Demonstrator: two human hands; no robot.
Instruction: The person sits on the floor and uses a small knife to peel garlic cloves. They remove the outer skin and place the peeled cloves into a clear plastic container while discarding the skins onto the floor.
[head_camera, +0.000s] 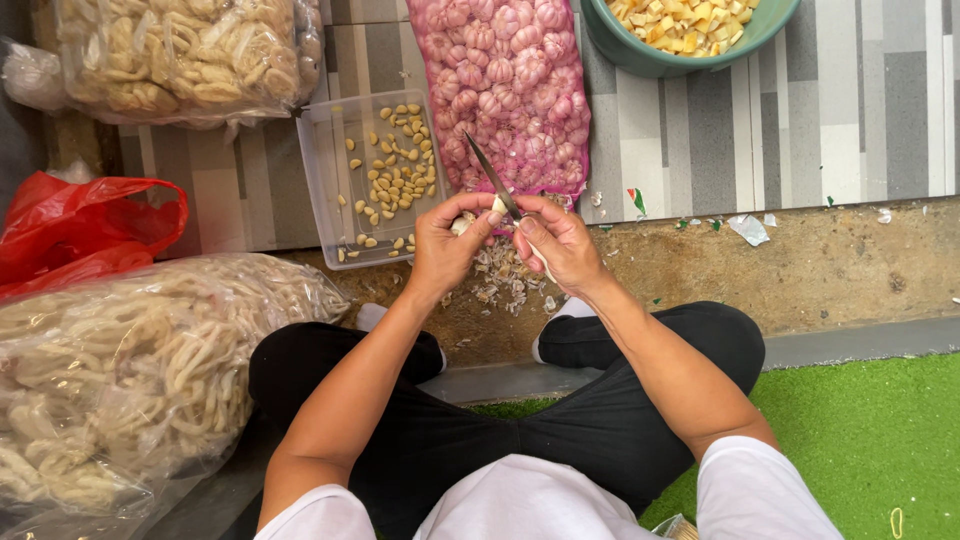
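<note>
My left hand (445, 245) pinches a pale garlic clove (497, 206) between thumb and fingers. My right hand (560, 240) grips a small knife (492, 174), its thin blade pointing up and left with the edge against the clove. Both hands meet above a pile of papery garlic skins (500, 280) on the ground. Just above them lies a pink mesh sack of garlic bulbs (510, 80). A clear plastic tray (322, 180) with several peeled cloves sits to the upper left of my left hand.
Clear bags of pale dried snacks lie at the left (130, 370) and top left (180, 50). A red plastic bag (70, 230) is at the left edge. A teal bowl (640, 55) of yellow chunks stands at the top. Green turf (860, 430) lies at the right; my legs are crossed below.
</note>
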